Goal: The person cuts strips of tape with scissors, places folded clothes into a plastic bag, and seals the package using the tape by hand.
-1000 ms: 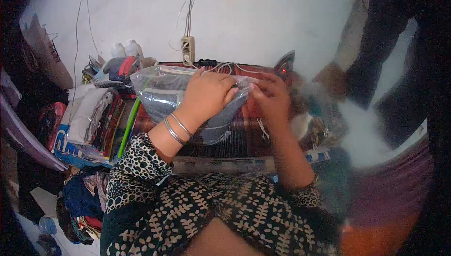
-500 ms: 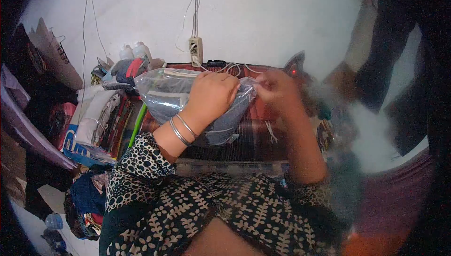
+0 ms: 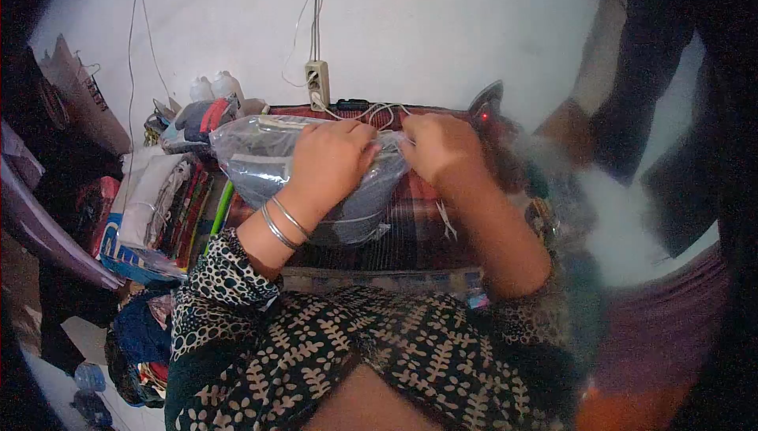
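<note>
A clear plastic bag (image 3: pixel 260 170) with folded grey-blue cloth inside lies in front of me on a dark red patterned mat (image 3: pixel 426 237). My left hand (image 3: pixel 335 154), with silver bangles at the wrist, lies over the top of the bag, its fingers curled down on the film. On the bag's right end, my right hand (image 3: pixel 439 146) is closed on the edge of the plastic, close beside the left. The fingertips of both hands are partly hidden.
An iron (image 3: pixel 488 99) with a red light stands behind my right hand. Small scissors (image 3: pixel 447 220) lie on the mat. A power strip (image 3: pixel 317 85) hangs at the wall. Bundled clothes (image 3: pixel 154 198) sit in a box at the left, near a green strip (image 3: pixel 222 208).
My right hand has moved left along the bag's edge, closer to my left hand, and turned so its back shows more. The whole view has shifted slightly.
</note>
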